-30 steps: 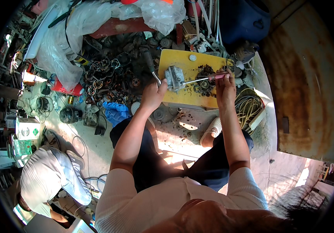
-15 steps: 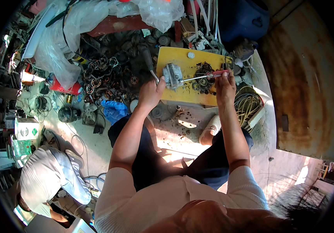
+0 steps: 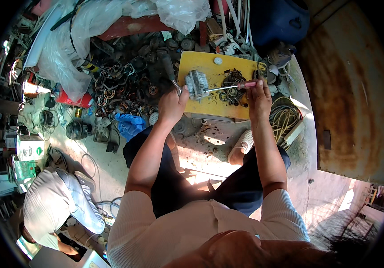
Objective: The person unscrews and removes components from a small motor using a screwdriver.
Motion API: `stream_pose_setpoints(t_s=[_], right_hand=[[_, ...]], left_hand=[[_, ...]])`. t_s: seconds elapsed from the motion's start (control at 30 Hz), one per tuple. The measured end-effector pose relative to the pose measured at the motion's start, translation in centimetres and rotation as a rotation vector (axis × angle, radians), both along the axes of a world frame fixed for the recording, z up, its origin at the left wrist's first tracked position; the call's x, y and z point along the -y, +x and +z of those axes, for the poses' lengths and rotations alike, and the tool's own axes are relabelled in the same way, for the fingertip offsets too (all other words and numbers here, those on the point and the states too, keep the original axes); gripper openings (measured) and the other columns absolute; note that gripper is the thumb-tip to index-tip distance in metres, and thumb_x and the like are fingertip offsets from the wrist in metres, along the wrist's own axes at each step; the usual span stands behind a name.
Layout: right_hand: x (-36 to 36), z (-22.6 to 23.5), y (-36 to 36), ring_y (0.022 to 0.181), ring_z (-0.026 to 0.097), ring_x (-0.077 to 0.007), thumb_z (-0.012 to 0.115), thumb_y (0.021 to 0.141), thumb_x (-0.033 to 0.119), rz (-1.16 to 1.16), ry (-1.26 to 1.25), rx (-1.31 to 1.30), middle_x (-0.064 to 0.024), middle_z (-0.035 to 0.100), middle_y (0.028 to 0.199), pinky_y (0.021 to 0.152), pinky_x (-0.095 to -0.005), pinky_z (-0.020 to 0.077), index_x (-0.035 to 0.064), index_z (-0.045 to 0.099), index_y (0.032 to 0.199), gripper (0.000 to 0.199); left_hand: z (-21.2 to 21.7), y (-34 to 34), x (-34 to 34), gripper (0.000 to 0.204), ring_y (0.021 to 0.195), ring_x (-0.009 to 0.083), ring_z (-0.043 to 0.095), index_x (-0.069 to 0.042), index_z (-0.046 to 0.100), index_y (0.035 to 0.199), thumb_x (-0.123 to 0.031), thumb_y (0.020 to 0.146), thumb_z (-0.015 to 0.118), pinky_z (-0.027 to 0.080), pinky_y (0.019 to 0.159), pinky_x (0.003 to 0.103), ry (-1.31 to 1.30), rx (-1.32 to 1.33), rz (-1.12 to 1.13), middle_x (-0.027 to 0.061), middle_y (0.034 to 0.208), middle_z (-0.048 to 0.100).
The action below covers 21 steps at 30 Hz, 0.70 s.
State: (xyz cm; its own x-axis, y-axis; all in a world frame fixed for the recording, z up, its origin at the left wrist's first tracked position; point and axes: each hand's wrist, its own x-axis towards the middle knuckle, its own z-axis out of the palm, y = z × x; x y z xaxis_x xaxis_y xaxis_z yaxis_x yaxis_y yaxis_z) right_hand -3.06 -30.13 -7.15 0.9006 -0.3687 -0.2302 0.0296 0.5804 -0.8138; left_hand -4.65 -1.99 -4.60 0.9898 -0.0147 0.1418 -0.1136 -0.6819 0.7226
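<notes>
Cluttered workshop ground is spreading out below the person, who is sitting over a dusty concrete floor (image 3: pixel 111 165) with sunlight falling across it. Ahead of the fingers a yellow board (image 3: pixel 210 105) is serving as a small table, and beyond it a heap of dark metal rings and motor parts (image 3: pixel 125 89) is lying under crumpled clear plastic sheeting (image 3: pixel 67 44). A blue cloth (image 3: pixel 129 125) is lying just left of the left hand, and a coil of pale cable (image 3: pixel 283 120) is sitting right of the right hand. A rusty curved metal wall (image 3: pixel 344 89) is filling the right side, and another person in a light cap (image 3: pixel 53 205) is crouching at lower left. A grey metal motor block (image 3: pixel 197 84) is resting on the board, between the two hands and just past the left fingertips. The left hand (image 3: pixel 172 105) is curling closed around a dark-handled tool (image 3: pixel 169 71) whose handle is rising above the fingers, its lower end right beside the block. The right hand (image 3: pixel 259 96) is closing its fingers on the pink handle of a screwdriver (image 3: pixel 232 86), whose thin shaft is running leftward from the fingers to touch the block.
</notes>
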Motion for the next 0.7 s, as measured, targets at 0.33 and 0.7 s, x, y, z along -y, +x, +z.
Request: stream_pose_setpoints(t_s=[0.33, 0.7], right_hand=[[-0.1, -0.4, -0.1, 0.103, 0.063, -0.015, 0.053, 0.102, 0.023, 0.059, 0.11, 0.02, -0.0046, 0.063, 0.121, 0.087, -0.0297, 0.0505, 0.0141, 0.052, 0.134, 0.034], [0.2, -0.6, 0.1, 0.093, 0.063, -0.0116, 0.057, 0.1, 0.019, 0.039, 0.07, 0.071, -0.0017, 0.065, 0.11, 0.08, -0.0268, 0.0507, 0.0149, 0.052, 0.134, 0.035]], left_hand=[[-0.5, -0.1, 0.2, 0.044, 0.075, 0.0442, 0.061, -0.001, 0.062, 0.083, -0.037, 0.1, 0.043, 0.045, 0.063, 0.05, -0.013, 0.012, 0.026, 0.0223, 0.072, 0.062], [-0.8, 0.1, 0.1, 0.044, 0.075, 0.0436, 0.062, -0.002, 0.062, 0.084, -0.037, 0.1, 0.043, 0.046, 0.063, 0.049, -0.016, 0.024, 0.024, 0.0221, 0.073, 0.063]])
